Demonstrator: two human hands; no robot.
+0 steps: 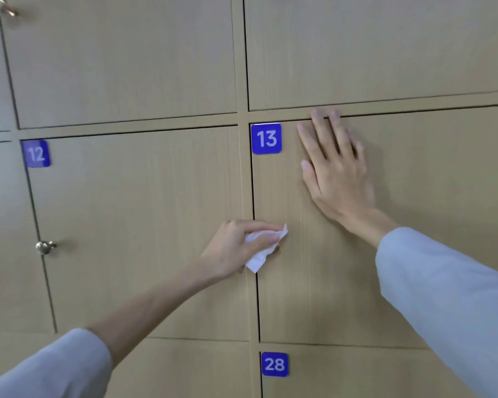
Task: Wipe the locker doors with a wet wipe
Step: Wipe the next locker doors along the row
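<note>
Left hand [236, 248] pinches the wet wipe [260, 251] at door 13 [328, 282], left edge, by its knob. Right hand [332, 170] flat, fingers straight, bracing it. Progress unclear; wiping apparently mid-door, other doors likely remain.

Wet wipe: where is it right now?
In the head view the wet wipe sits centre frame, held by the left hand against the left edge of the locker 13 door, below the number 13 plate.
</note>
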